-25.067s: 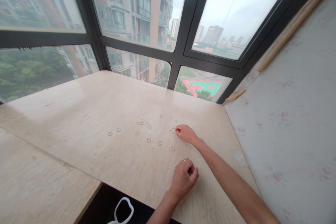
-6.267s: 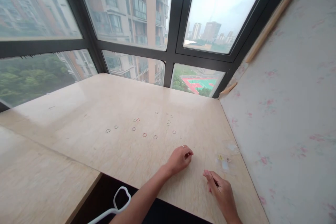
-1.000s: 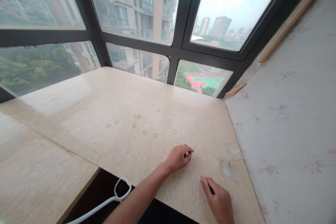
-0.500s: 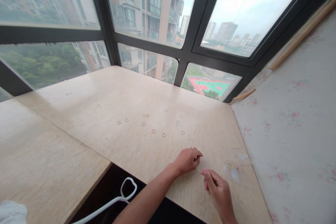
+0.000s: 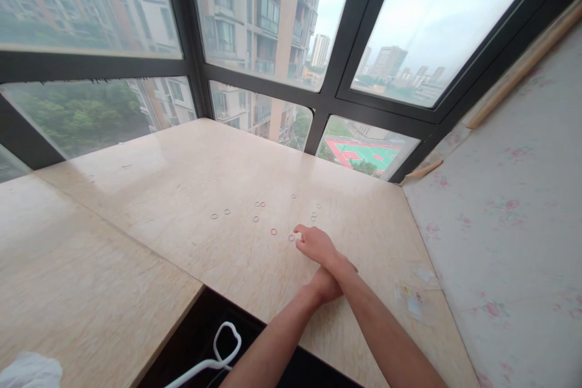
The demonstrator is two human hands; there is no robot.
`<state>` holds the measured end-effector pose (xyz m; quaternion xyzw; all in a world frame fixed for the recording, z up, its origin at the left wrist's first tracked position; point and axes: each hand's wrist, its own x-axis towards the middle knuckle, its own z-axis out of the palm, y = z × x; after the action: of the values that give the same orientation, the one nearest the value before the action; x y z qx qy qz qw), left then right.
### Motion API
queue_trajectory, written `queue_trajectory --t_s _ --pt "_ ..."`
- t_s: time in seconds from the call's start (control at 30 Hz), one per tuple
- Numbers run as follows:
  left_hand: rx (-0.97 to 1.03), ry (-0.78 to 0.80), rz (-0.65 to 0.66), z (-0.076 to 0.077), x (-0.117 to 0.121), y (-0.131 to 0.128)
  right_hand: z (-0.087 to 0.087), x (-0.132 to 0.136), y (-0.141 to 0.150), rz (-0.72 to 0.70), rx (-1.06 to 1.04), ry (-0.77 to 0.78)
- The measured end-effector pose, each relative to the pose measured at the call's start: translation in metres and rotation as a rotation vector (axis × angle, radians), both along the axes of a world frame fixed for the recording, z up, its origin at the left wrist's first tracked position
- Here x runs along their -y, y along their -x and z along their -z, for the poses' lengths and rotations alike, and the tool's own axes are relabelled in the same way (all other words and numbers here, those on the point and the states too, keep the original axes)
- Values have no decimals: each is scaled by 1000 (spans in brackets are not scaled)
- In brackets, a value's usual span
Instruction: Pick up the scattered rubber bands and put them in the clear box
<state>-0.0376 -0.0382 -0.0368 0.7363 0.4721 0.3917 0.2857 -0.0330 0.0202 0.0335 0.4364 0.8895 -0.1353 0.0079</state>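
My right hand is stretched out over the tabletop, its thumb and forefinger apart beside a small thin ring. I cannot tell whether they touch it. Just to the left lies a reddish ring. My left hand rests on the table under my right forearm, which hides its fingers. Farther off, several more thin rings are spread about, among them one on its own and a pair side by side.
A clear plastic packet lies on the right of the pale tabletop, near the flowered wall. A white cable hangs in the dark gap at the front. White cloth or tissue sits at lower left. Windows border the back.
My right hand has moved forward and left, crossing over my left hand towards the rings. One ring near my hands no longer shows. The view has shifted slightly.
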Motion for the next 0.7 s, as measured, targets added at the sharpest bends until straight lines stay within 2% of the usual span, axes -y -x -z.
queue_trajectory --t_s 0.07,0.2,0.33,0.7 --pt "38 37 54 4 -2 2 8 -5 8 -11 56 -8" --pt "65 59 62 15 -7 0 14 -5 12 -30 145 -49" --pt "70 42 67 21 -9 -3 14 -3 10 -50 190 -85" --pt "61 17 80 26 -10 -3 11 3 10 -88 243 -141"
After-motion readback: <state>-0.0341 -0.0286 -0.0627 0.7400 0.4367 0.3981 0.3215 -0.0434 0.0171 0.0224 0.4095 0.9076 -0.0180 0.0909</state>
